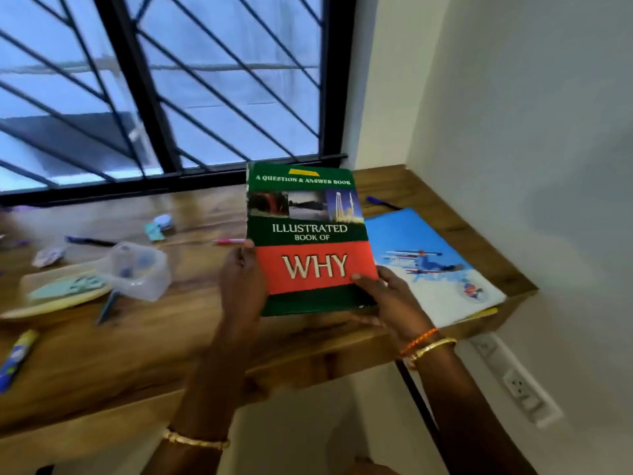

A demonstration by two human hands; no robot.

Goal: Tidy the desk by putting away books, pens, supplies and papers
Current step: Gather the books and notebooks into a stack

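Observation:
A green and red book titled "Illustrated Book of WHY" (305, 217) is held tilted above the wooden desk (154, 344), cover facing me. My left hand (239, 286) grips its lower left edge, thumb on the cover. Along the lower right edge my right hand (387, 296) holds it, thumb on the red band. To the right, a blue and white book (431, 265) lies flat at the desk's right end. Loose pens lie about: a pink one (227, 241), a dark one (89, 241) and a blue one (378, 201) near the wall.
A clear plastic container (140, 269) and a cream tray (51, 296) with teal items sit at the left. A blue and yellow glue stick (15, 358) lies near the front left edge. Small crumpled scraps (159, 226) lie by the barred window (164, 90). Wall sockets (517, 382) are at lower right.

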